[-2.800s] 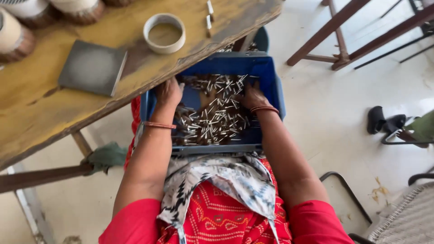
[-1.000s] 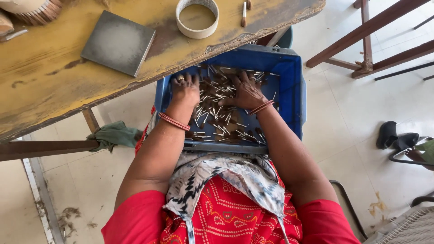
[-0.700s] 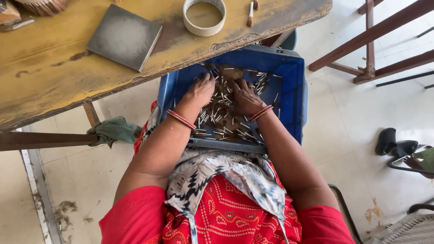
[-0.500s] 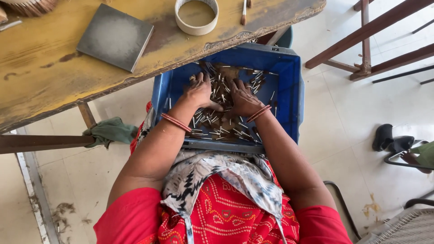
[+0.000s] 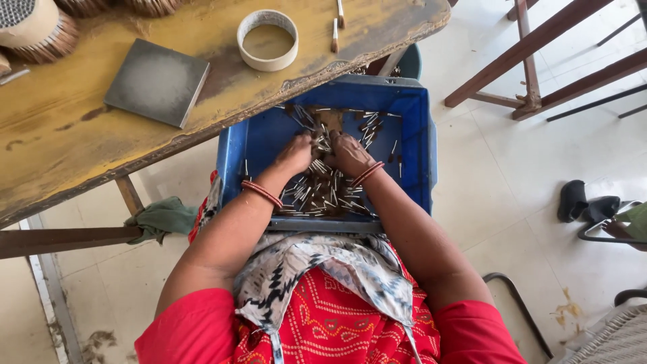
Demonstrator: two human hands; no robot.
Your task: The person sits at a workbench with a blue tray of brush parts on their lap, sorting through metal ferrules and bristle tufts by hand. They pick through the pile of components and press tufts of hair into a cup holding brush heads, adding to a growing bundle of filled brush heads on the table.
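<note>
A blue plastic crate rests on my lap, half under the table edge. It holds a heap of several small thin sticks with white ends. My left hand and my right hand are both down in the heap, close together near the crate's middle, fingers curled into the sticks. Whether either hand has a firm grip on a bunch is hidden by the pile. Orange bangles sit on both wrists.
A worn yellow wooden table spans the upper left, carrying a grey square slab, a roll of tape, loose sticks and round brush-like bundles. A green cloth hangs below. Brown wooden frames and dark shoes stand on the right.
Both hands have drawn inward from the crate's sides to its middle, raking the sticks together into a heap. The view has shifted slightly.
</note>
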